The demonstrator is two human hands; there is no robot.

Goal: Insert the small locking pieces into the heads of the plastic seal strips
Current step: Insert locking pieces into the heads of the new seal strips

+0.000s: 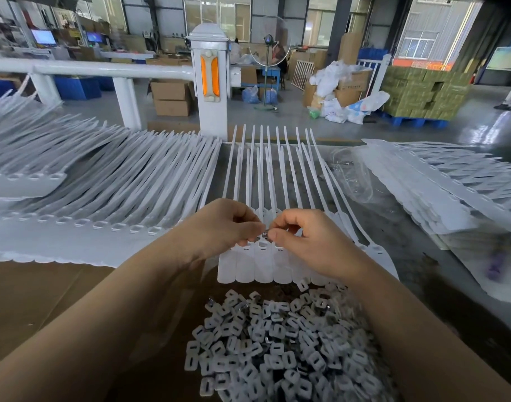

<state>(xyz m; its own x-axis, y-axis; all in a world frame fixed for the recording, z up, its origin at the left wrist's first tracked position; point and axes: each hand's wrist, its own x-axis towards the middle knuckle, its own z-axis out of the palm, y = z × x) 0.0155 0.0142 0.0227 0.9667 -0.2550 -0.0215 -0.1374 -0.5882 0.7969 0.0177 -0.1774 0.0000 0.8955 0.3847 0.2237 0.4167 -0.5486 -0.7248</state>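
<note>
Head view looks down on a grey worktable [393, 227] in a factory hall, with a white railing post [209, 82], cardboard boxes [171, 97] and a standing fan [269, 47] behind it. Large fans of white plastic seal strips [103, 175] cover the table's left, and another stack [439, 192] lies at right. At centre a joined row of strips [260, 265] lies flat, tails pointing away, heads near the hands. Nearest the camera sits a heap of small locking pieces [277, 343], white with slots. Just above the row's heads, the left hand [228, 221] and right hand [303, 239] meet, fingers curled, pinching one small metallic locking piece [265, 234] between their fingertips.
</note>
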